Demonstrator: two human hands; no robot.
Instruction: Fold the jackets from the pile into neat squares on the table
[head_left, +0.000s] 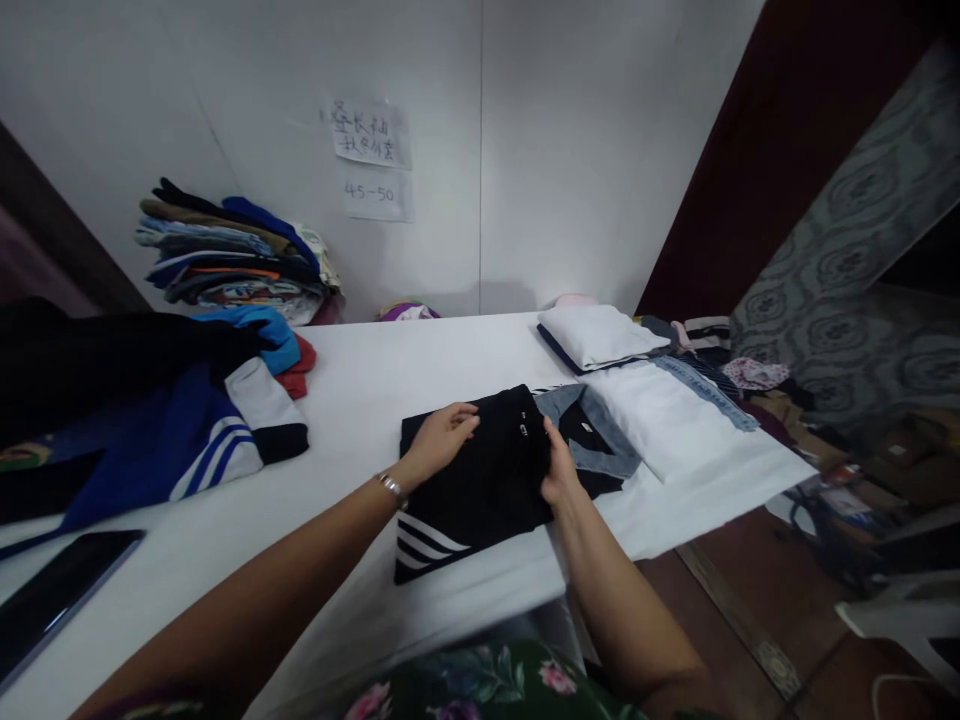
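A black garment (487,470) with white stripes at its lower left corner lies folded into a rough rectangle on the white table (352,400). Over its upper left part rests my left hand (444,437), fingers loosely bent and slightly apart, with nothing visible in them. My right hand (559,462) grips the right edge of the garment, thumb on top and the other fingers mostly hidden. Just past that hand lies a black garment with a grey denim collar (611,440), partly covered by the striped one.
Loose clothes, including a blue garment with white stripes (187,430), heap up at left near a phone (67,570). A tall stack of folded clothes (232,260) stands against the wall. White folded garments (600,335) lie at right. Handwritten papers (371,135) hang on the wall.
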